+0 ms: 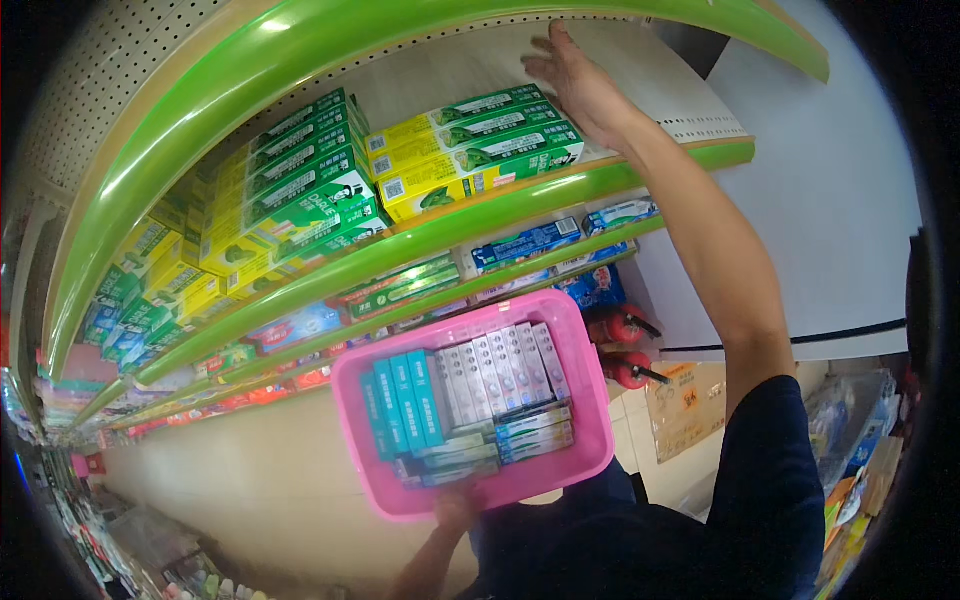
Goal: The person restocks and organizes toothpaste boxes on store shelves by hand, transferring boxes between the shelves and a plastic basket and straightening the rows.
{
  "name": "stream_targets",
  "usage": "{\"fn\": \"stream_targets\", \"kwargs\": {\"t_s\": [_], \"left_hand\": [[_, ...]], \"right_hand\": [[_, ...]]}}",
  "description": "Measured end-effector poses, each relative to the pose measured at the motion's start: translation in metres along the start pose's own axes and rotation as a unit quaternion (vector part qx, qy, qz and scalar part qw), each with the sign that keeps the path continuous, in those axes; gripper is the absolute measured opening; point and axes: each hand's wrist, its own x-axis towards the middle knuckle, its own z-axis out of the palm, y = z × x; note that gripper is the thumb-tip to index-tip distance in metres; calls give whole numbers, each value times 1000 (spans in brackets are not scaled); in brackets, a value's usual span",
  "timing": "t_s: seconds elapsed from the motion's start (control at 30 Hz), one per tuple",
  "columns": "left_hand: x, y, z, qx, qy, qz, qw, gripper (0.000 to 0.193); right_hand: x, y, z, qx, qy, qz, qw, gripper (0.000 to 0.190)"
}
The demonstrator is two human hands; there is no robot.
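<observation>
My right hand reaches over the bare right part of the green-edged shelf. Its fingers are spread and hold nothing. Just left of it lies a stack of green and yellow Darlie toothpaste boxes. My left hand, blurred, grips the near rim of a pink plastic basin. Inside stand teal boxes on the left and a row of silvery-white boxes behind. Blue, white and yellow boxes lie at the near right. Other pale boxes, partly blurred, lie nearest my left hand.
More Darlie boxes are stacked further left. Lower shelves hold blue boxes and green boxes. Two red fire extinguishers stand right of the basin, near a cardboard box. A white panel closes the shelf's right side.
</observation>
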Motion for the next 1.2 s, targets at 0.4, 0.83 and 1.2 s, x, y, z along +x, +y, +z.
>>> {"fn": "stream_targets", "kwargs": {"t_s": [0.4,0.83,1.2], "left_hand": [[5,14,-12,31,-19,-40,999,43],[3,11,-6,40,2,-40,998,39],[7,23,-18,-15,-15,-56,998,43]], "right_hand": [[-14,-20,25,215,-13,214,953,73],[13,-56,37,-345,-445,-181,806,106],[1,-54,45,-341,-424,-184,818,102]]}}
